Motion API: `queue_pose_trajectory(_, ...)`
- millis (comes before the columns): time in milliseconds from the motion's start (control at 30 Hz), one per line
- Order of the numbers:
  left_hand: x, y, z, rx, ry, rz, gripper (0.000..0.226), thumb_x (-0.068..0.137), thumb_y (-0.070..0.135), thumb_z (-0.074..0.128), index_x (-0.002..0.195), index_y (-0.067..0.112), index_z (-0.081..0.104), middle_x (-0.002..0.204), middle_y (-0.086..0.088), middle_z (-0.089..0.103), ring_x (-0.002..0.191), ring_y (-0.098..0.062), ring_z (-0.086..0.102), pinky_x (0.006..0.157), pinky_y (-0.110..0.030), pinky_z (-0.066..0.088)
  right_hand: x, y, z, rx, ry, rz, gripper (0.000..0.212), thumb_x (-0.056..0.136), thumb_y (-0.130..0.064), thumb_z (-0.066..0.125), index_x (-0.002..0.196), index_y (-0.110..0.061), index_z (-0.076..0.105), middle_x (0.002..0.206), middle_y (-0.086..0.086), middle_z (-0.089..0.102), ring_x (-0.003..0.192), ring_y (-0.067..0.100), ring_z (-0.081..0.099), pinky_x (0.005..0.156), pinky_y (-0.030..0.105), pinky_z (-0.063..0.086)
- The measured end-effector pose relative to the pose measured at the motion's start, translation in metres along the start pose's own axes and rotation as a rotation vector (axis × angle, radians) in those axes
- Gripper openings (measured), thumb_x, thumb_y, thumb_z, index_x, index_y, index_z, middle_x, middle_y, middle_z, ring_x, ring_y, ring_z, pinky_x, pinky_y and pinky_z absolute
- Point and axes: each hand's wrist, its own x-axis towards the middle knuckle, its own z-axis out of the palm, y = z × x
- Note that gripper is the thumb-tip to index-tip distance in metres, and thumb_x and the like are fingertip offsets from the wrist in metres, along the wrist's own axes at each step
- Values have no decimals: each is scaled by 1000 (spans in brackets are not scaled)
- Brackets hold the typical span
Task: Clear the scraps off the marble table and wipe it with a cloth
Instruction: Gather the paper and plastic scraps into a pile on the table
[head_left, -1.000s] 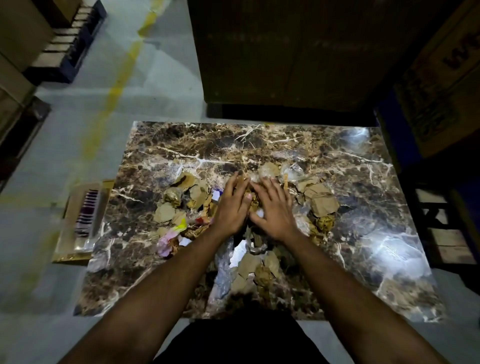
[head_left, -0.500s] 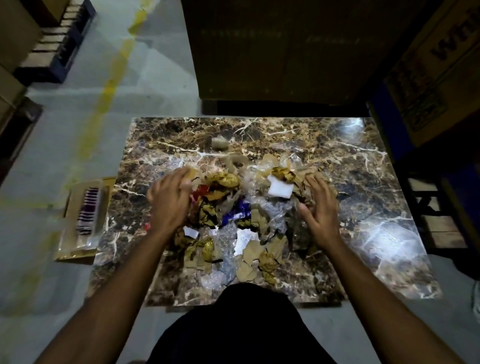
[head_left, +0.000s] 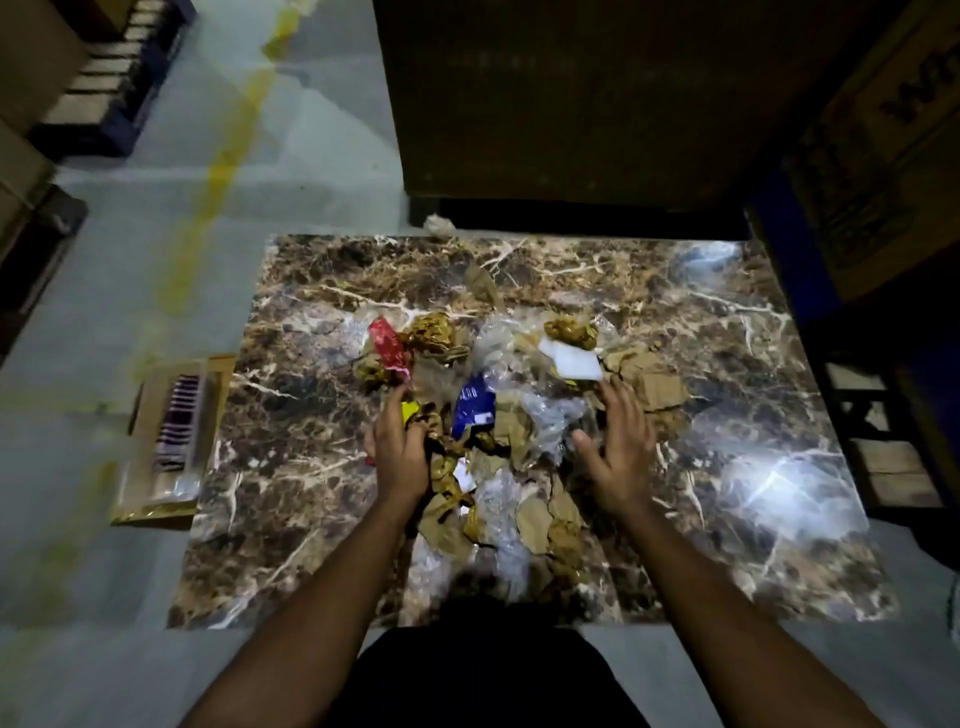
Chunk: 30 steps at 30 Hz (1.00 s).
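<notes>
My left hand (head_left: 397, 452) sits at the left edge of the scrap pile (head_left: 498, 431), fingers curled into crumpled gold and yellow wrappers, though I cannot tell how firmly it grips them. My right hand (head_left: 615, 449) is spread open with fingers straight, at the pile's right side, holding nothing. The pile lies between both hands on the marble table (head_left: 291, 457) (brown paper, clear plastic, a blue wrapper (head_left: 475, 408)). Beyond my left fingertips lies a red wrapper (head_left: 387, 340); beyond my right, a white card (head_left: 574, 361). Left of my left hand, off the table, a cardboard tray (head_left: 166, 441) rests on the floor
</notes>
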Motion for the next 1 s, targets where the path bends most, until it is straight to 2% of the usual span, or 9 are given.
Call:
queue_pose_trajectory(133,32,-5,-36,-84,283,27,51,77,31,39,123,26,59,124,-7,61,114,-31,56,97,-57,47,18,8,-35,113,240,-26,70,96,-69,28,144,-22,47,150,7,49,138,23,42,115,61,26)
queue_pose_trajectory(267,79,19,-60,-176,372,2,43,98,17,39,138,6,52,141,-16,50,121,-22,52,93,-7,38,75,34,-62,217,300,124,58,101,-54,30,135,-17,58,136,11,59,123,30,54,101,48,44)
queue_pose_trajectory(400,104,18,-33,-139,22,-119,39,108,16,40,147,18,46,145,-2,46,124,-20,51,90,-26,48,101,50,-45,390,-2,278,55,99,-56,30,148,-35,47,160,0,39,145,22,37,117,42,32)
queue_pose_trajectory(467,99,4,-16,-132,-86,-244,44,102,3,49,146,10,46,137,-20,54,111,-38,60,81,-41,55,105,44,-30,423,-91,238,44,105,-54,31,146,-45,45,161,-8,36,145,16,36,118,38,33)
queue_pose_trajectory(567,83,5,3,-79,-229,-502,43,100,6,51,139,-10,45,141,-33,49,127,-48,50,106,-54,44,112,28,-11,524,-197,221,40,106,-56,37,141,-47,52,156,-13,41,141,14,41,114,33,40)
queue_pose_trajectory(700,92,35,4,-128,-95,-57,55,95,57,53,141,26,53,143,3,55,133,-15,51,104,-24,46,130,51,-4,441,-166,211,45,102,-60,42,134,-37,63,145,-3,57,133,26,54,116,49,39)
queue_pose_trajectory(833,130,33,-13,-164,24,-72,35,99,49,43,130,42,57,146,-3,51,132,-28,51,108,-51,45,162,38,-33,413,6,277,61,99,-70,35,133,-27,65,139,7,61,125,27,58,100,44,51)
queue_pose_trajectory(900,149,36,-10,-189,-80,-84,38,99,53,38,136,48,49,156,-3,39,140,-27,40,112,-51,38,183,23,-33,401,-143,274,54,100,-64,35,137,-34,61,146,5,56,130,25,54,103,40,46)
queue_pose_trajectory(1000,176,48,17,-187,-271,-127,54,94,67,38,145,50,39,161,-8,32,140,-40,38,108,-64,35,207,-8,-14,401,-429,316,85,79,-91,37,145,-39,51,155,5,47,138,28,47,115,53,36)
